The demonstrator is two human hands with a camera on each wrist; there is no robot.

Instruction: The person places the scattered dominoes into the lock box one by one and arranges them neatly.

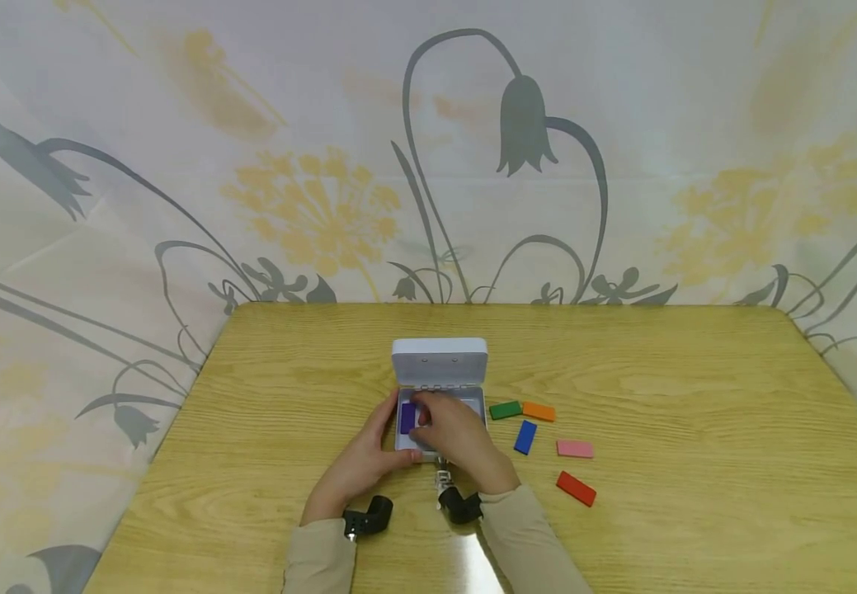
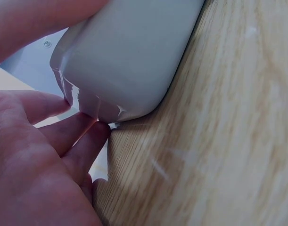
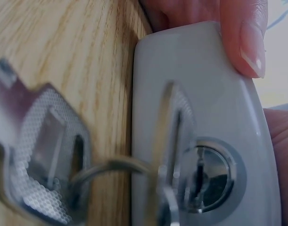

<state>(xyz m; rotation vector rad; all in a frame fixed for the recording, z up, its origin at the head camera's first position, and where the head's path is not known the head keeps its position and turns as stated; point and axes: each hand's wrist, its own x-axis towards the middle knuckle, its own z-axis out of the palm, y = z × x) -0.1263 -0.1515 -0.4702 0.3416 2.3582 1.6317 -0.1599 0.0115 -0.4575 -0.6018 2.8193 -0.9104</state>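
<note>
Right grip (image 1: pixel 465 437): reaches down inside the white box (image 3: pixel 181 61), fingers bent, with the tips at the purple block; whether they pinch it or merely touch it, I cannot tell.
Left grip (image 1: pixel 357 469): holds the box at its left end, thumb on the front edge, fingers along the side.
Purple block (image 1: pixel 407 418): in the box, just beside the right grip's fingertips, near the left wall.
Lid (image 1: pixel 439 363): raised, behind both grips; a knock from the right grip's knuckles could tip it down on them.
Keys (image 3: pixel 54 155): hang before the lock (image 3: pixel 217 176), under the right grip's wrist; a low forearm could snag them and twist the box.
Box rim: close round the right grip; lifting crookedly might catch a finger, and a slack left grip would let the box slide.
Loose blocks: green (image 1: pixel 506 410), orange (image 1: pixel 539 411), blue (image 1: pixel 525 437), pink (image 1: pixel 575 449) and red (image 1: pixel 576 488), right of the right grip; a wide elbow swing could scatter the nearer ones.
Counter (image 1: pixel 695 412): broad room left of the left grip and beyond the blocks; its far edge lies well behind the lid.
</note>
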